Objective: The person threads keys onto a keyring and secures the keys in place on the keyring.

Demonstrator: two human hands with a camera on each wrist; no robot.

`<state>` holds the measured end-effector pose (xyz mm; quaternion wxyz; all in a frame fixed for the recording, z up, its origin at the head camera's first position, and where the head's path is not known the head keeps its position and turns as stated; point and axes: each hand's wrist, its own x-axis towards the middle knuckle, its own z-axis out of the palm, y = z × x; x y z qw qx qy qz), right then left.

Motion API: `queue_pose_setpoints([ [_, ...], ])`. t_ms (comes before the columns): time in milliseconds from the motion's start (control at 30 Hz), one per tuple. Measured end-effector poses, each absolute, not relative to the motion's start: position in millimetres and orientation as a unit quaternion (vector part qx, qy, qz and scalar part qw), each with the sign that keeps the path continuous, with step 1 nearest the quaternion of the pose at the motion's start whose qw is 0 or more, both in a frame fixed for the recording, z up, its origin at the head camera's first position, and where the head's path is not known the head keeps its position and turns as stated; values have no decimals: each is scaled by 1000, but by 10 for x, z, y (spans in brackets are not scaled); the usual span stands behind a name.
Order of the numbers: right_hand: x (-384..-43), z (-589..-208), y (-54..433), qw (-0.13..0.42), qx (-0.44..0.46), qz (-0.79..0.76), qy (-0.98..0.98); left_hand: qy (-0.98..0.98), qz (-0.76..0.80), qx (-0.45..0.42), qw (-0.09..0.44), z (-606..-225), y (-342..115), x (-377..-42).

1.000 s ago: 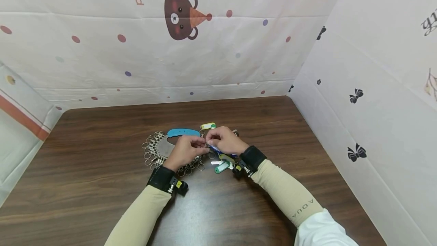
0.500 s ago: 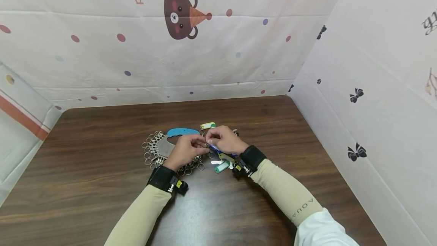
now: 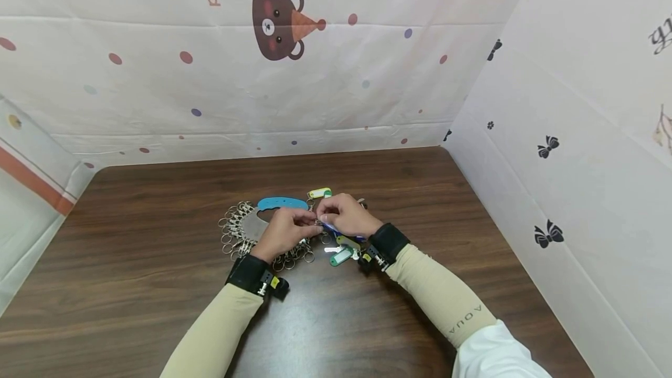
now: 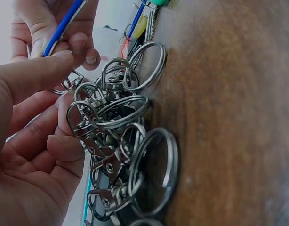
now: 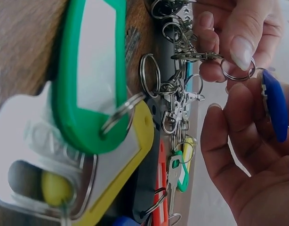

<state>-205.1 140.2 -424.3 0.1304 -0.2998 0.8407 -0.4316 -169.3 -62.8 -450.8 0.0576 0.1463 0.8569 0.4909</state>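
Note:
My left hand (image 3: 283, 231) pinches a small split ring (image 5: 236, 78) between thumb and fingers. The ring is joined to a metal snap clasp (image 5: 196, 56). A blue key tag (image 5: 276, 106) is held by my right hand (image 3: 343, 214), its small end right at that ring. Beneath my left hand lies a grey metal key-ring plate (image 3: 254, 226) with a blue handle (image 3: 282, 203). Several clasps with split rings (image 4: 156, 172) fan out around its edge. Fingers partly hide the meeting point of tag and ring.
Close to my right hand lie a green key tag (image 3: 342, 256), a yellow one (image 3: 348, 242) and a silver key (image 3: 333, 249). Another yellow tag (image 3: 318, 193) lies behind. The wooden table (image 3: 157, 284) meets a printed sheet wall (image 3: 336, 104) at the back.

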Motion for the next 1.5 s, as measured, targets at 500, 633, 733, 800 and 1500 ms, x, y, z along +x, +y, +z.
queue_pose_setpoints([
  [500, -2049, -4270, 1396, 118, -306, -434, 839, 855, 497, 139, 52, -4494, -627, -1672],
  [633, -2045, -4272, 1402, 121, -310, -431, 839, 856, 493, 145, 51, -4507, -632, -1678],
  [733, -2046, -4272, 1408, 123, -317, -428, 837, 856, 493, 147, 54, -4513, -634, -1681],
  [800, -2047, -4270, 1409, 123, -321, -427, 837, 855, 494, 146, 58, -4516, -636, -1683],
  [1500, -2043, -4271, 1388, 113, -306, -432, 841, 849, 505, 147, 52, -4500, -636, -1660],
])
